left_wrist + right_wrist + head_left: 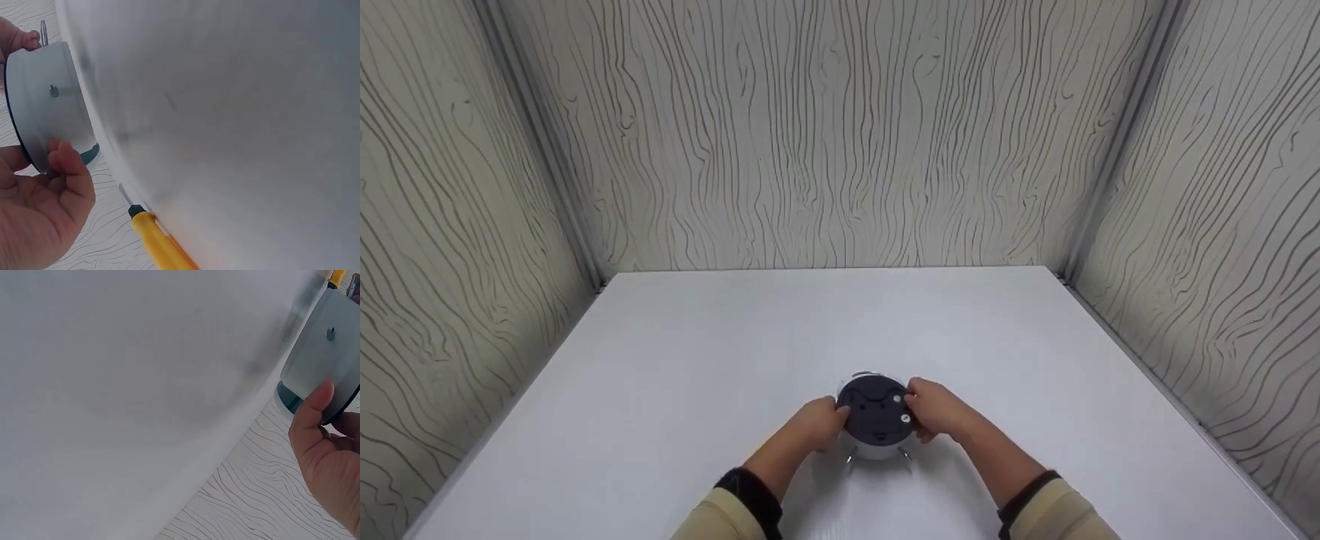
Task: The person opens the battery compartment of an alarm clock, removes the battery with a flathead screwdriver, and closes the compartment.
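A round alarm clock (pixel 876 412) with a black back facing the head camera is held between both hands near the front middle of the table. Two small light knobs sit at the right of its back, and short metal legs angle down below. My left hand (pixel 819 422) grips its left edge, thumb on the black back. On the opposite side my right hand (pixel 939 409) pinches the rim. The left wrist view shows the pale casing (pixel 42 107) and a teal part by the left fingers. The clock's front is hidden.
A screwdriver (pixel 160 242) with a yellow handle and black collar lies on the white table (pixel 697 337), mostly hidden behind the left forearm in the head view. Wood-grain patterned panels (pixel 825 135) enclose the table at the back and both sides.
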Available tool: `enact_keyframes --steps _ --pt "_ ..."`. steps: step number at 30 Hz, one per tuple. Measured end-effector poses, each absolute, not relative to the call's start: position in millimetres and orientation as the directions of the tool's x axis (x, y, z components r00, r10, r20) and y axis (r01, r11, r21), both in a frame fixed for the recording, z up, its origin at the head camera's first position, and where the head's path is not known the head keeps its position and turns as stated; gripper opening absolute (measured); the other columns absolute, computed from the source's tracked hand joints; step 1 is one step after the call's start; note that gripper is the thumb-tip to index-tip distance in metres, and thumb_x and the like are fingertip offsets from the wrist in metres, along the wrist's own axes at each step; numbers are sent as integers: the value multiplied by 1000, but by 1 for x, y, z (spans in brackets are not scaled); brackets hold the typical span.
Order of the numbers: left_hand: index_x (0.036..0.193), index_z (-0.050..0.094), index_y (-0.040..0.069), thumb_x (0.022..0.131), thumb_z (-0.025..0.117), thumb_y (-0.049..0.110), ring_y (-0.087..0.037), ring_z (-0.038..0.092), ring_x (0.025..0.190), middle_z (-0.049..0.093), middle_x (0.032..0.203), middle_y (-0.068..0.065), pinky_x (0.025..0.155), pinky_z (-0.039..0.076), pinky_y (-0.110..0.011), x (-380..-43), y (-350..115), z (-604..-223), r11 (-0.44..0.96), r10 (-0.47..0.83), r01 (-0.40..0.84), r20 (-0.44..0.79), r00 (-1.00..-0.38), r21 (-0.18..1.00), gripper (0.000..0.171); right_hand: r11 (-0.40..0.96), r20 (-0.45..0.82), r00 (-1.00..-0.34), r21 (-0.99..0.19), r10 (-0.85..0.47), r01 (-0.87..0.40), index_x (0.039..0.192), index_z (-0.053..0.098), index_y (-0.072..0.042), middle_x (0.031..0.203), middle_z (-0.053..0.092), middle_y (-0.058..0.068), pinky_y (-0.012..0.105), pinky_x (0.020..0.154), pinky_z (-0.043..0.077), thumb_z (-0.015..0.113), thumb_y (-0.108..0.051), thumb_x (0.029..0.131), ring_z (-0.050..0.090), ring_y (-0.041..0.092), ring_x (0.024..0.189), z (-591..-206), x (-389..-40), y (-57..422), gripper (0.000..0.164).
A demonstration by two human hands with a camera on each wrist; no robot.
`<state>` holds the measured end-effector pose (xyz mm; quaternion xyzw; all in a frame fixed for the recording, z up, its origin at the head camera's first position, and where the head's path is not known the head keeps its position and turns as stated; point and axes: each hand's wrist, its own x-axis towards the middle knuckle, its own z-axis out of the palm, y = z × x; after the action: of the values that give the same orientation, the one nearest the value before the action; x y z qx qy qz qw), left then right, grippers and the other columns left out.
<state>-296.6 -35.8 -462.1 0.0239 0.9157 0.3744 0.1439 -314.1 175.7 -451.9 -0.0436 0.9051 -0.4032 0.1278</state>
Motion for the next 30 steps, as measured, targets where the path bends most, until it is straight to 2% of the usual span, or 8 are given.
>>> enact_keyframes --steps 6,10,14,18,20,23,27,30 --pt "128 58 -13 111 49 24 -30 61 98 65 108 -19 87 54 -49 -297 -35 -467 756 151 -64 -269 -951 651 42 689 -214 -959 -724 -188 26 104 60 1 82 64 14 33 60 63 44 -7 109 66 21 68 -457 -314 176 18" --pt "138 53 -15 111 49 24 -33 60 112 61 138 -30 97 54 -51 -298 -34 -468 757 151 -71 -281 -948 649 48 689 -216 -959 -724 -185 30 102 59 0 83 64 14 34 61 64 45 -7 109 67 22 68 -457 -312 176 17" --pt "144 51 -14 111 49 26 -30 62 107 56 148 -28 89 57 -47 -299 -34 -468 755 147 -88 -298 -943 650 52 692 -215 -959 -721 -187 26 102 59 0 83 65 14 34 61 64 45 -7 109 67 22 68 -457 -312 176 17" --pt "144 51 -12 111 49 28 -22 60 83 64 125 -22 73 57 -38 -300 -35 -467 746 142 -109 -317 -938 657 52 689 -220 -957 -724 -188 31 101 60 0 82 64 14 33 60 63 46 -8 108 67 22 67 -457 -313 176 17" --pt "142 52 -12 111 49 28 -20 58 77 64 111 -18 69 56 -35 -301 -35 -467 742 145 -109 -318 -937 661 51 690 -226 -955 -723 -190 34 102 60 0 83 64 14 33 60 63 46 -8 108 67 22 68 -457 -313 177 17" --pt "138 55 -11 111 50 28 -19 57 75 61 98 -13 68 55 -34 -301 -37 -467 730 156 -104 -312 -937 676 47 694 -240 -951 -719 -194 40 103 60 0 83 64 14 33 60 64 46 -9 109 67 22 69 -456 -314 177 17" --pt "119 63 -6 110 52 28 -19 58 73 58 89 -9 67 55 -34 -301 -41 -466 707 174 -89 -294 -940 702 37 703 -251 -947 -710 -199 40 104 61 -1 85 65 13 33 62 64 47 -9 109 67 21 70 -454 -315 178 17" --pt "107 62 0 109 53 29 -19 57 73 57 85 -7 67 53 -33 -300 -44 -462 701 183 -77 -283 -942 709 30 727 -250 -947 -686 -203 26 107 62 -1 85 65 13 33 63 64 50 -11 109 66 21 71 -453 -316 178 15"
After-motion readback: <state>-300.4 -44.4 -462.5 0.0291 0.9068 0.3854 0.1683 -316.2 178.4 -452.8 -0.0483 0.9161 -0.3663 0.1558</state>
